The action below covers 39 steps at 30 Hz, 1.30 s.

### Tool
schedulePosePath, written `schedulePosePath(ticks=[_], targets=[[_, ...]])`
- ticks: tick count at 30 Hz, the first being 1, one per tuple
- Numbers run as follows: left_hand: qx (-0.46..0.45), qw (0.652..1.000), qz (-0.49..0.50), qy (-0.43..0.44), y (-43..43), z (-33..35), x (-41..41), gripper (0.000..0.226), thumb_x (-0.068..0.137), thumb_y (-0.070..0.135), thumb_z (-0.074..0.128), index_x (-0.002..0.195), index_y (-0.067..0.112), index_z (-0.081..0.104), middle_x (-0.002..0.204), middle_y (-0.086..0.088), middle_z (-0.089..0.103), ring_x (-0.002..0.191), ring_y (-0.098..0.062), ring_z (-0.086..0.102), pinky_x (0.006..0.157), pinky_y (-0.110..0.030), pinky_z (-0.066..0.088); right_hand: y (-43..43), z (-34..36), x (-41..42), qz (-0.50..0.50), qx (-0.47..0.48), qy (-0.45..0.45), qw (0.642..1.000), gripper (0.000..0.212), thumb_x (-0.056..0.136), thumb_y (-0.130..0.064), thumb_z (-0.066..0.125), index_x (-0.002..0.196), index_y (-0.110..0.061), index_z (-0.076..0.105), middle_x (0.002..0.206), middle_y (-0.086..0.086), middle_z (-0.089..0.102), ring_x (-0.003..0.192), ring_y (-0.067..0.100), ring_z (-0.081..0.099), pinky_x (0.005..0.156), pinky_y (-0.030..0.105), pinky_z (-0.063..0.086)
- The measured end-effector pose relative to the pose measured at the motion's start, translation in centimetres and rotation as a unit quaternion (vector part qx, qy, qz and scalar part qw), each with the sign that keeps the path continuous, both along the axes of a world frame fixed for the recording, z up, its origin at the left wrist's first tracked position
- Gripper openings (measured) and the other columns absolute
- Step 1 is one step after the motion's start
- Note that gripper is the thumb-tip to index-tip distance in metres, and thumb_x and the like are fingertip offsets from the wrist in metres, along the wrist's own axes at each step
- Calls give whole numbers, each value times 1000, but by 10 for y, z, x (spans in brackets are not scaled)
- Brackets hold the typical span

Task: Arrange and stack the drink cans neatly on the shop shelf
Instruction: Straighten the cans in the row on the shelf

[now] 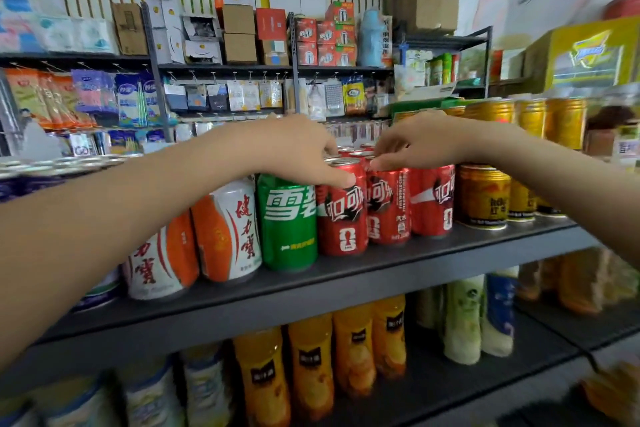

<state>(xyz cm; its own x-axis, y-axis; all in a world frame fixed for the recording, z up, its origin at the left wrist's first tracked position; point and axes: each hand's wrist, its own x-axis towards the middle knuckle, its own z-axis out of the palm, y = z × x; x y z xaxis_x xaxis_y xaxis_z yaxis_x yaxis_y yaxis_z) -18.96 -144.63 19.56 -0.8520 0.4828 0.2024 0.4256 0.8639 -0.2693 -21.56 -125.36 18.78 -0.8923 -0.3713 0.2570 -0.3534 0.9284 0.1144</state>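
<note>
Grips the front red cola can with the left hand, thumb pressed on its side, fingers curled over its lid. Pinches the rim of the middle red cola can with the right hand, thumb at the near edge, fingertips bent onto the top. Finds both cans upright at the centre of the grey metal shelf, touching each other, with a third red cola can just beside at their 3 o'clock. Looks well advanced: front row already lined up, with orange-and-white cans at 9 o'clock, a green Sprite can next, the reds, then gold cans at 3 o'clock, and more reds behind. Probably leaves squaring the reds and any stacking on them; no second tier there yet. Elsewhere: juice bottles on the lower shelf at 6 o'clock, boxed goods and hanging packets on racks at 12 o'clock, stacked gold tins at 2 o'clock.
</note>
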Motion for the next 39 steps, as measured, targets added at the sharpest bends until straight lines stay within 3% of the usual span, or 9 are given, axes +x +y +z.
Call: schedulePosePath(ticks=[5,10,13,19,22,26,32,36,39], targets=[[-19,998,45,-38,18,1,-2,65,86,56,54,140,22,42,131,-1,55,99,-14,53,80,-26,42,9,1,-7,18,-60,-41,997,60,80,-68,52,113,-19,64,104,-4,68,92,12,63,77,28,48],[24,994,96,-41,28,0,-1,68,82,53,62,138,21,45,132,-1,54,112,-18,55,90,-29,45,25,8,-14,106,-82,-110,985,44,87,-51,58,120,-21,63,113,-9,67,100,9,63,99,36,45],[30,990,134,-29,34,-2,0,70,79,57,62,136,20,47,131,-1,55,112,-18,54,95,-33,45,33,10,-15,145,-89,-144,975,44,91,-39,57,130,-19,57,124,-7,63,108,10,59,97,28,41],[26,983,181,-22,44,-4,3,72,81,58,60,140,20,40,138,-4,48,119,-20,49,96,-33,41,48,5,-19,175,-96,-147,969,50,93,-48,50,137,-26,48,128,-8,60,106,9,60,89,25,45],[25,982,189,-20,47,-4,5,72,81,58,59,140,21,40,140,-4,46,123,-20,47,98,-33,38,65,8,-18,168,-92,-81,978,58,93,-50,47,145,-24,38,144,-5,46,125,13,47,97,25,34],[28,981,192,-18,49,-5,6,74,80,60,59,140,20,40,140,-4,47,123,-21,47,100,-34,38,86,6,-13,138,-60,-64,986,56,93,-48,48,143,-22,40,143,-3,47,125,14,45,100,28,33],[36,981,189,-16,50,-5,4,75,80,59,59,140,16,41,138,-5,49,121,-21,48,95,-30,39,88,-6,-10,97,-40,-31,994,62,93,-52,46,145,-18,37,149,1,39,134,19,38,107,34,30],[42,982,181,-12,50,-6,4,75,80,60,59,136,12,46,132,-7,55,113,-20,53,89,-28,41,86,-15,-16,79,-57,-39,994,66,90,-54,50,142,-15,40,140,4,49,123,21,48,103,35,39],[50,984,169,-13,45,-8,-1,65,77,63,60,109,6,58,105,-11,63,88,-20,51,68,-24,41,91,-15,-19,82,-83,-29,993,61,87,-50,58,137,-18,44,135,4,52,117,20,51,100,36,43]])
